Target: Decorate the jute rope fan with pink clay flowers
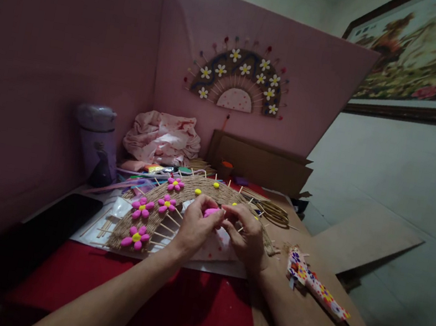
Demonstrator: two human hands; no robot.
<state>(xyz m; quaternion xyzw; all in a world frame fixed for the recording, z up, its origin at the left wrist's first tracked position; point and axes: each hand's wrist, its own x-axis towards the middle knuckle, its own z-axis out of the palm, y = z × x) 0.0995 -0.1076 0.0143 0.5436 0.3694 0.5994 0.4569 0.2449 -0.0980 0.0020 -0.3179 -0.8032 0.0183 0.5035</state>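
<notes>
Close together above the table are my left hand (pixel 199 226) and my right hand (pixel 246 234). A lump of pink modelling clay (pixel 211 213) shows in the closed fingers of my left hand. My right thumb and forefinger are pinched beside it; what they hold is too small to make out. Beneath both hands lies a fan-shaped twine weaving (pixel 124 228) on thin sticks. On its left side sit several pink clay flowers (pixel 141 207) with yellow centres. Along its top are single yellow clay dots (pixel 216 184). My hands hide part of its middle.
A flower-patterned glue gun (pixel 316 286) with a cord lies at the right. A purple bottle (pixel 97 144), pink cloth (pixel 163 139) and cardboard (pixel 258 161) stand behind. A black phone-like slab (pixel 66 209) is at the left. A finished fan (pixel 237 74) hangs on the pink panel.
</notes>
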